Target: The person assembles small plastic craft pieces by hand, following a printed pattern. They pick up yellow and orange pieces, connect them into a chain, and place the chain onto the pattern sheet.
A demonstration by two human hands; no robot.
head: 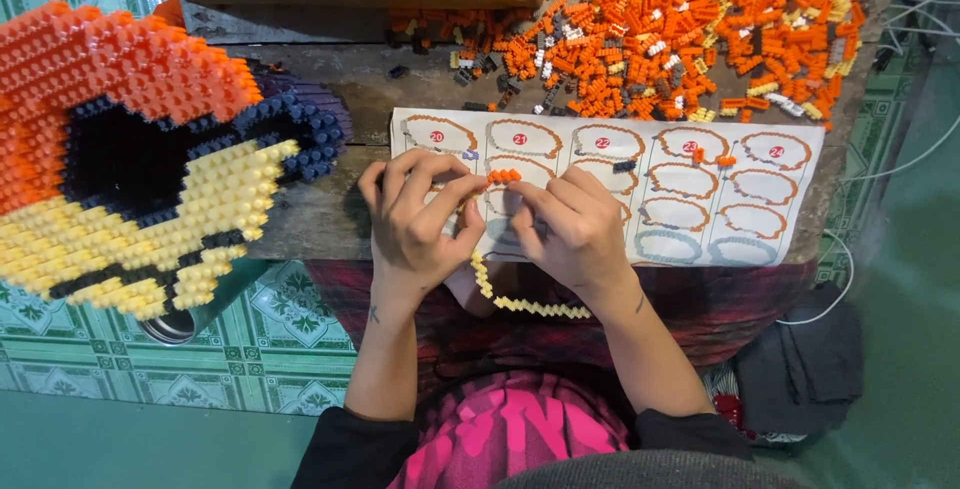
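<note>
The paper instruction sheet with rows of ring-shaped diagrams [700, 199] lies on the worn wooden table [320, 219], and everything here is easiest placed from it. Over its left part, both hands meet. The left hand [415, 224] has its fingers curled together, pinching the near end of a short row of small orange plastic bricks [505, 176]; the right hand [570, 229] has its fingertips pressed against the same row from the other side. So both hands are closed on that piece, right above the sheet's second column. Hanging from between the palms, just below the sheet's near edge, is a curved chain of pale yellow bricks [520, 299] that sweeps across the person's lap.

Beyond the sheet's far edge sprawls a loose heap of orange, yellow and grey bricks [700, 29]. Well to the sheet's left stands a large built model in orange, navy and pale yellow studs [130, 149].

To my eye, the joining would go best with the row held level and squeezed evenly, studs lined up, so the yellow chain does not twist or snap apart.
</note>
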